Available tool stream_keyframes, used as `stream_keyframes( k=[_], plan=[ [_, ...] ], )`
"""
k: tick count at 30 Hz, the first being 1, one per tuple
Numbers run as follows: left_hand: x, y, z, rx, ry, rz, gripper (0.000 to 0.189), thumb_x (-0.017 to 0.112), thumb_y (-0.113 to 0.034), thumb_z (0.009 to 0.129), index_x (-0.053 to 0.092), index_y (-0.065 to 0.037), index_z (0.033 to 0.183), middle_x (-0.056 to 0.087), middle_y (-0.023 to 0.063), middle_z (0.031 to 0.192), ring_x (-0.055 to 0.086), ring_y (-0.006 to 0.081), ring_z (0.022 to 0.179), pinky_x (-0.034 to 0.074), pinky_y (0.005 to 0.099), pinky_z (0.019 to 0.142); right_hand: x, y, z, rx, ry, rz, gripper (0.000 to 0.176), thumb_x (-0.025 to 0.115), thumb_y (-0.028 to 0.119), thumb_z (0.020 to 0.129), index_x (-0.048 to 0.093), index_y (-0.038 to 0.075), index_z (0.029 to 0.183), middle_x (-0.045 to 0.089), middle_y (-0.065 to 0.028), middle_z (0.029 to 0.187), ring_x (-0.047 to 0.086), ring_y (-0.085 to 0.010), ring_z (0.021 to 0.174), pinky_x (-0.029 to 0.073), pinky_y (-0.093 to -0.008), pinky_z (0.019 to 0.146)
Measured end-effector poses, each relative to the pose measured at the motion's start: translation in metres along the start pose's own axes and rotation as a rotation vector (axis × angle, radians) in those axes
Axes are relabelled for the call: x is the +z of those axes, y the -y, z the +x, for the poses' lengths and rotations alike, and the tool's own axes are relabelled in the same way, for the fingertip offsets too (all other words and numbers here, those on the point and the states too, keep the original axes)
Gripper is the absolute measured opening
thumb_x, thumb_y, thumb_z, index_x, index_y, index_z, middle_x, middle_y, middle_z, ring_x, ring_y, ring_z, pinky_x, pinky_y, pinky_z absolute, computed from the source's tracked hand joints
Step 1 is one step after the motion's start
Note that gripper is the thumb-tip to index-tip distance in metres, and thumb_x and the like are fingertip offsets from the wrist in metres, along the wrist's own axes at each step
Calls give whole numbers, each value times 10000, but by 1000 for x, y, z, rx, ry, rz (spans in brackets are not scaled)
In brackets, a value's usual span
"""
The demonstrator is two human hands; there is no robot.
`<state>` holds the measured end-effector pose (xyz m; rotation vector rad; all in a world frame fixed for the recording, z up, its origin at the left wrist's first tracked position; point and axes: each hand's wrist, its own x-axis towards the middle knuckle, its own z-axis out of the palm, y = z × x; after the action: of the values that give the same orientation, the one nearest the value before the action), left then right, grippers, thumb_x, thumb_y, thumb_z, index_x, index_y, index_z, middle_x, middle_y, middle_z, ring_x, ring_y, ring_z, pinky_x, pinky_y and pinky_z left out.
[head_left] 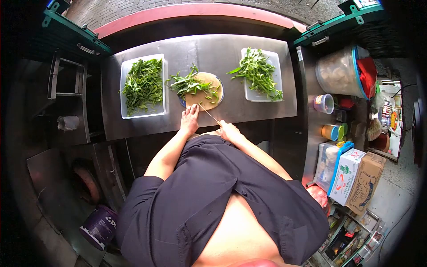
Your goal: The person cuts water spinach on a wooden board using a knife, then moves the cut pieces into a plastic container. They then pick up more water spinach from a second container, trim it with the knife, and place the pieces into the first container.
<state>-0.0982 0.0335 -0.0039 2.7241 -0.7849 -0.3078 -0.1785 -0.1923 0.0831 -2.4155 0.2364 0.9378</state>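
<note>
A round wooden cutting board (209, 107) with a blue rim beneath it lies on the metal table. Leafy green vegetables (191, 84) are heaped over its far left part, with cut pieces toward the right. My left hand (190, 119) rests on the board's near left edge, fingers stretched forward. My right hand (229, 131) is closed around the handle of a knife (208, 112), whose blade slants over the board, its tip close to my left fingers. At left, a white plastic tray (163, 89) holds many cut greens. Another tray (275, 71) at right holds longer leafy stems.
The metal table (200, 49) spans the front. On the right-hand shelf stand a large tub with blue rim (338, 73), small jars (324, 103) and stacked boxes (349, 173). A purple bucket (98, 227) is low at left. Green shutters (73, 26) frame the sides.
</note>
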Motion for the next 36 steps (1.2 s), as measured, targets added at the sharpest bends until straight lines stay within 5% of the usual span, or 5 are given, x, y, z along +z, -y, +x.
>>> stream_keyframes(
  k=[11,20,24,29,36],
  plan=[
    [-2,8,-2,20,71,6,810,625,-56,764,409,-38,1544,427,140,1500,397,325,1397,383,460,1079,1,-25,-14,-2,-115,5,248,450,279,1055,563,83,1156,707,-293,922,695,-488,929,526,-597,784],
    [-2,-5,19,-183,-30,-115,798,700,-138,776,425,4,1511,467,150,1419,435,339,1337,403,474,1082,-12,-8,13,-34,-226,-64,259,556,304,1014,606,141,1210,737,-233,967,714,-438,928,552,-554,818],
    [-4,4,13,-27,-227,-190,664,686,-139,805,509,-22,1434,498,178,1412,450,360,1338,405,482,1091,-8,-9,4,-56,-343,158,288,612,349,972,672,179,1196,743,-198,981,713,-420,951,564,-516,842],
    [-2,1,-2,-112,-76,-216,653,716,-104,755,557,-62,1387,486,119,1443,410,315,1401,396,471,1101,-9,-42,-8,-3,-509,302,326,645,407,927,696,183,1158,746,-157,1000,715,-382,958,563,-483,836],
    [12,-19,2,-239,-107,-180,718,663,-161,814,460,4,1483,434,149,1525,363,339,1444,372,494,1134,12,-113,16,39,-755,328,329,619,195,894,647,63,1193,672,-227,1051,663,-417,1004,538,-488,882]
  ],
)
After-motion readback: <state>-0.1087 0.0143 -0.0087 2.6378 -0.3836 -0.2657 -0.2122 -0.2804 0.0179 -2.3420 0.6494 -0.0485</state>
